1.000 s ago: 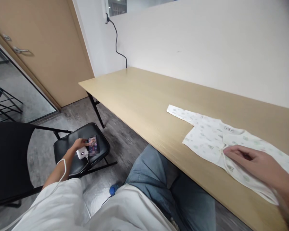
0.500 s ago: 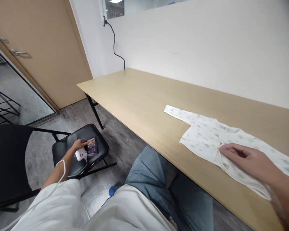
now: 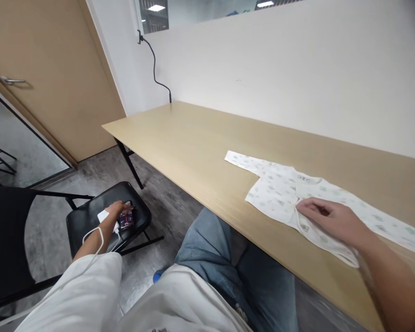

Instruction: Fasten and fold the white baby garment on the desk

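A white long-sleeved baby shirt with a small pale green print lies spread face up on the table. My right hand is closed in a pinch at the shirt's front opening, below the neckline, and covers part of its front. Far to the left, my left hand reaches down to the chair seat, its fingers stretched across a phone with a lit, colourful screen. Beside that hand sits a white power bank, partly hidden by my wrist, with a white cable running along my forearm.
The wooden table runs along a white wall. A black folding chair stands left of my legs. At the table's far corner rises a bendy phone holder. A blue object is on the floor. A door stands at left.
My left hand has moved forward over the phone, its fingers now across the screen. My right hand stays pinched at the shirt. The whole view has shifted slightly.
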A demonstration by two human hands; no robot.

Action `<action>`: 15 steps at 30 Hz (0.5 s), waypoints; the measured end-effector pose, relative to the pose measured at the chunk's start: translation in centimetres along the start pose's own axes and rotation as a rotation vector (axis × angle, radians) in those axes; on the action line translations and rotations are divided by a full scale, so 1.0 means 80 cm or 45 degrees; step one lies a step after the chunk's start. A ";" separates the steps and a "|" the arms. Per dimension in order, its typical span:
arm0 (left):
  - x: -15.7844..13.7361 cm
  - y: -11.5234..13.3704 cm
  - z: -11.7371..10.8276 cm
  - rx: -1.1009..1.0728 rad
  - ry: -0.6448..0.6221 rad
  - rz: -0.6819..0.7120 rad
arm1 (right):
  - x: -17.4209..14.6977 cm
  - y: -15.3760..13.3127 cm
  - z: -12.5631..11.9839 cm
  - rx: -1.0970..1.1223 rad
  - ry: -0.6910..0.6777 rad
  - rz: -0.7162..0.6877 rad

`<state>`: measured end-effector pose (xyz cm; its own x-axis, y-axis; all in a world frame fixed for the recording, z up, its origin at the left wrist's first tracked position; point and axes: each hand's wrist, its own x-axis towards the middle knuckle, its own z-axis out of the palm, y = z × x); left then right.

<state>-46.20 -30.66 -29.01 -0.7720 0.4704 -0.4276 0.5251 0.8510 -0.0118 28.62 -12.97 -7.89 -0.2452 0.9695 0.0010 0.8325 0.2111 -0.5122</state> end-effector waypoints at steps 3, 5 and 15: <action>-0.006 0.002 0.001 0.001 0.043 0.036 | 0.000 0.000 0.000 0.015 0.019 -0.049; -0.008 0.002 0.003 -0.005 0.050 0.054 | 0.000 0.000 0.000 0.016 0.015 -0.057; -0.076 0.015 -0.059 -0.168 0.199 0.358 | -0.009 -0.018 -0.003 0.145 0.026 -0.181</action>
<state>-42.56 -31.38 -22.14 -0.6547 0.7120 -0.2537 0.6819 0.7012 0.2083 27.68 -13.94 -6.94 -0.3450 0.9336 0.0971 0.7282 0.3315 -0.5999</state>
